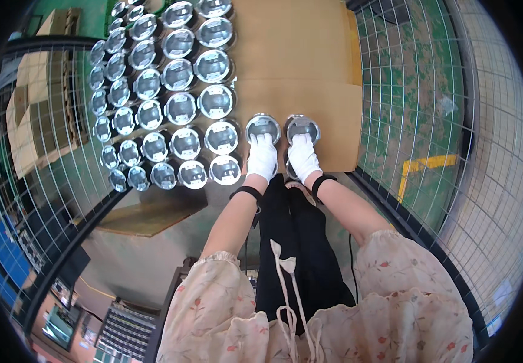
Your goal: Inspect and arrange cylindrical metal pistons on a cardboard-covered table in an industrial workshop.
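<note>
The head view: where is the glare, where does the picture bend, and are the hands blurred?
Head view: bright glints on the silver metal parts at left; head view: the wire mesh curves toward the rim, with black corners; head view: no plain motion blur on the left hand or right hand, both in white gloves.

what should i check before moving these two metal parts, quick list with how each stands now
1. Left hand on its part: ok, fingers lie over the near side of the left round metal part.
2. Right hand on its part: ok, fingers over the right round metal part.
3. Firm grip: cannot tell, thumbs are hidden.
4. Gap between the two: ok, their top faces are apart.
5. Clear of the rows of parts: ok, those stand to the left.
</note>
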A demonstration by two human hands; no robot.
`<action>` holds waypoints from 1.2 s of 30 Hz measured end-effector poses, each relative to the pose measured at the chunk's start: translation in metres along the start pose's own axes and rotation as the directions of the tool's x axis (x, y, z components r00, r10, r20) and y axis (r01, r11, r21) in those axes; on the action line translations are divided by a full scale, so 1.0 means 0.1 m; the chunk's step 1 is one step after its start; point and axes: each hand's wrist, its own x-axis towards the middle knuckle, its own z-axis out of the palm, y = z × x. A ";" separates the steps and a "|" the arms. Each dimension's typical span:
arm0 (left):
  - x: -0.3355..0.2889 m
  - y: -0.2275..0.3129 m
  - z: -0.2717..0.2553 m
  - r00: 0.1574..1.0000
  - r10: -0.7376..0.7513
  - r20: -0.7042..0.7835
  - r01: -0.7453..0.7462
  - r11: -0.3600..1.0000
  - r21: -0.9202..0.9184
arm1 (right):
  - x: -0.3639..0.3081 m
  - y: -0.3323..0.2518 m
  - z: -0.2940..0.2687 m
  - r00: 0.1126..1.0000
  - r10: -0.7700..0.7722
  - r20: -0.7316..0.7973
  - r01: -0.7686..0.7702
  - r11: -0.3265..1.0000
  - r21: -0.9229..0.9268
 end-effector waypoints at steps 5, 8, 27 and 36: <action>-1.00 0.25 -0.48 0.942 -0.147 -0.301 0.122 0.988 -0.099 | -0.55 -0.42 -0.70 0.948 -0.246 -0.203 0.197 0.952 -0.233; -2.34 0.63 -0.57 0.913 -0.392 -0.117 0.323 0.867 -0.379 | -1.22 -0.65 -1.14 0.974 -0.206 -0.091 0.218 0.964 0.155; -6.12 4.06 0.36 -0.413 -0.309 0.856 0.235 -0.945 -0.227 | -1.48 -0.47 -1.24 0.096 -0.628 0.772 0.924 -0.232 -0.304; -6.28 4.60 1.26 -0.497 0.153 0.854 -0.291 -0.957 0.002 | -0.50 -1.70 -0.76 0.023 -0.580 0.814 0.989 -0.104 -0.101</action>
